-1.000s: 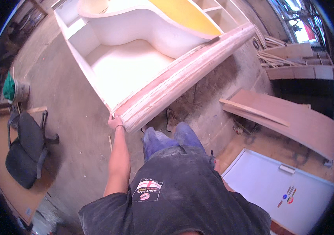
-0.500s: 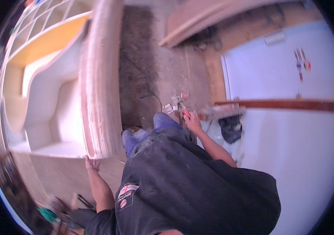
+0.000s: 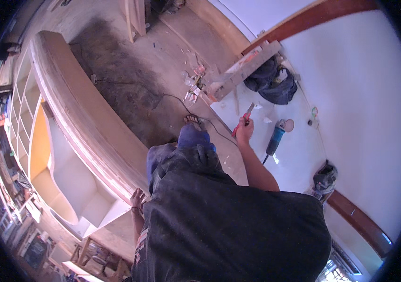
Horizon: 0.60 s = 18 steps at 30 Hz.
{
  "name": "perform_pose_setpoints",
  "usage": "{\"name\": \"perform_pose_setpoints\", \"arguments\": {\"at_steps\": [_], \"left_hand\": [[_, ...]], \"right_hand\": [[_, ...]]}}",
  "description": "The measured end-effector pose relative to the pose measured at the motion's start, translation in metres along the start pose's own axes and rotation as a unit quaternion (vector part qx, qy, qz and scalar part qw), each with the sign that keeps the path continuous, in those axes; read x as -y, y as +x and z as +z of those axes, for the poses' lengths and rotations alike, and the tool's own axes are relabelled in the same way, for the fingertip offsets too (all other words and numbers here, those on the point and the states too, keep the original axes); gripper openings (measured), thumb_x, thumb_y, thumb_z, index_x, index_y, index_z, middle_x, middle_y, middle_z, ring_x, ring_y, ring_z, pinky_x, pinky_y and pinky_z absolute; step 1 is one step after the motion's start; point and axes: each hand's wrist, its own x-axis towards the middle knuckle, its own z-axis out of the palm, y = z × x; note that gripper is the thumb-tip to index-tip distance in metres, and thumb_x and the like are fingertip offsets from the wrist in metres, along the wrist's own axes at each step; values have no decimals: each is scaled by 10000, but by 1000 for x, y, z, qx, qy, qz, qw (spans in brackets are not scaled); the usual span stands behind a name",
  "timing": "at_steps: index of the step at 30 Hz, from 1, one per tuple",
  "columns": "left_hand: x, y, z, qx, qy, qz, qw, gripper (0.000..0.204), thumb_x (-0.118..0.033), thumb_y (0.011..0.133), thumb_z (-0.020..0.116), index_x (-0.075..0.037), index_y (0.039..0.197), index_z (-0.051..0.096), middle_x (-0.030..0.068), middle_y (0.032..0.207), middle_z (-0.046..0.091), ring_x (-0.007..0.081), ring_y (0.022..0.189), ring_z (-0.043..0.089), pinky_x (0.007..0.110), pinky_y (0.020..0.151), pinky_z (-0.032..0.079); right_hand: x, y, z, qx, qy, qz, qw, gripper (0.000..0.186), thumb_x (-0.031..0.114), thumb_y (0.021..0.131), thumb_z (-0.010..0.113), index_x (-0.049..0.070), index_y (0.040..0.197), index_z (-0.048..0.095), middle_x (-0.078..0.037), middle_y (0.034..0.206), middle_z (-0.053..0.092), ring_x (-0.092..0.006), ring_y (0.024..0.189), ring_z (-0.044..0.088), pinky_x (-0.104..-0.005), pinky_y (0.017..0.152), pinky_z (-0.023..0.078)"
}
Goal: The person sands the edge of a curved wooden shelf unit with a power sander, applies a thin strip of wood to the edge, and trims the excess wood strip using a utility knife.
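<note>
My right hand (image 3: 244, 130) is closed around the red handle of a utility knife (image 3: 248, 116). Its short grey blade points up and away from me, over a white surface. At the near corner of a large cabinet (image 3: 87, 124), lying with its compartments facing left, is my left hand (image 3: 137, 199). Its fingers are partly spread and rest at the cabinet's edge; nothing shows in them. White and yellow panels with curved edges line the cabinet, and its long side facing me is bare, layered wood.
An angle grinder (image 3: 276, 137) with a blue-green body lies on the white surface right of my knife hand. Beyond it are a dark bundled cloth (image 3: 274, 80) and a narrow wooden ledge (image 3: 245, 70). A black cable (image 3: 181, 101) crosses the dusty floor near my bare foot (image 3: 191, 119).
My view has turned, so the cabinet now slants and the grinder has come into sight. My right hand with the knife is now over the white surface. My left hand stays by the cabinet's corner.
</note>
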Motion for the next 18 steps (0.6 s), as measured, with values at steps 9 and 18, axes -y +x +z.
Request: {"name": "perform_pose_setpoints", "arguments": {"at_steps": [9,18], "left_hand": [[-115,-94,52,0,261,-40,965,721,-444,984,683,-153,1579,396,139,1579,478,377,1418,489,669,1057,375],[-160,-117,95,-37,311,-66,948,705,-437,998,670,-168,1587,393,149,1596,452,371,1439,474,653,1086,366]], "right_hand": [[-102,96,-20,100,-307,10,946,306,282,884,732,153,1143,631,-172,1063,716,-419,1030,678,-551,861,523],[-125,91,-64,17,-205,-15,979,410,281,872,794,83,1189,628,-149,1069,653,-335,969,657,-476,831,526]]}}
